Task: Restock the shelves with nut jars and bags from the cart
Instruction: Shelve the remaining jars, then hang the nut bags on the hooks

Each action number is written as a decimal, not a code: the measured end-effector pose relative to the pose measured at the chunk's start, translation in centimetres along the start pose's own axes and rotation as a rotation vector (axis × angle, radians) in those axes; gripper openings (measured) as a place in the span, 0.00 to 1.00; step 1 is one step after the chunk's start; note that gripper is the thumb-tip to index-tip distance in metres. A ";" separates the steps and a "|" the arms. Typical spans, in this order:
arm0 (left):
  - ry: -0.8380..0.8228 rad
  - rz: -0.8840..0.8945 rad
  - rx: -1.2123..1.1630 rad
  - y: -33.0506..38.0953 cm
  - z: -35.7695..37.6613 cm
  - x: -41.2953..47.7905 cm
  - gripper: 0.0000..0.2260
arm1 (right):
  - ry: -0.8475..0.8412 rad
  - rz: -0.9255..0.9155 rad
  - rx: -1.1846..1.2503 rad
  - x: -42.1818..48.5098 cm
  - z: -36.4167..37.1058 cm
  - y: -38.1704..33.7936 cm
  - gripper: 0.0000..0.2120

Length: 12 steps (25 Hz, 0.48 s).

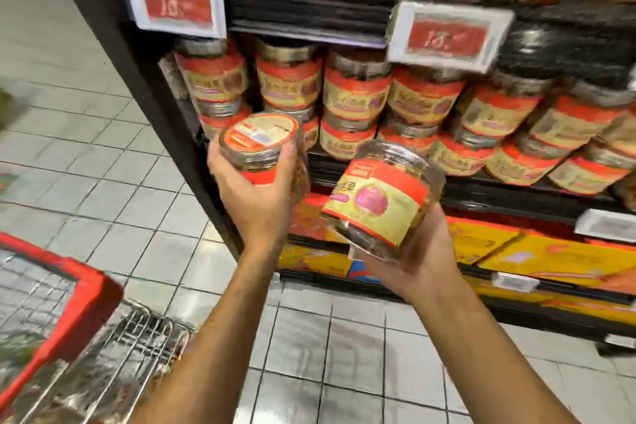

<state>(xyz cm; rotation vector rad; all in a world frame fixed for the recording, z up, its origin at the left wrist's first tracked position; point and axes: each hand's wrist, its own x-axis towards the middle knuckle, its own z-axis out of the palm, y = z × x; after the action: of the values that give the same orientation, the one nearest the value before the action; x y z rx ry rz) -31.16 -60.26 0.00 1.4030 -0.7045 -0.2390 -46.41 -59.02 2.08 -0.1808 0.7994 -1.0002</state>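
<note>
Forearms out past the cart (87,299), left hand (260,200) grips one nut jar (258,144) and right hand (425,253) a tilted second jar (382,200) before the crowded shelf (516,198), where a nudge could topple stacked jars (358,93).

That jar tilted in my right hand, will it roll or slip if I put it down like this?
The jar is round and tilted well over in the right hand, so laid down that way it would probably roll. Its clear wall looks glossy, so possibly slippery. It seems rigid: no dent shows where the hand cups it.
</note>
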 end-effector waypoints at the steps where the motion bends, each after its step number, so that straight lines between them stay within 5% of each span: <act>1: 0.016 0.038 0.009 -1.2 0.9 0.4 0.40 | 0.009 -0.014 0.002 1.0 -0.3 0.2 0.27; 8: 0.102 0.217 0.022 -6.3 5.0 1.7 0.40 | 0.013 0.021 -0.017 3.5 -3.3 0.7 0.26; 12: 0.033 0.211 0.096 -6.6 7.4 2.5 0.42 | 0.016 0.044 -0.036 4.5 -3.8 0.8 0.16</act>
<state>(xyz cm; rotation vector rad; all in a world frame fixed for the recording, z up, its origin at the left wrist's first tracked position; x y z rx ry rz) -31.89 -68.85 -5.43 1.4083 -0.8389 -0.0159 -47.07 -61.36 -3.28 -0.1854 0.8327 -0.9472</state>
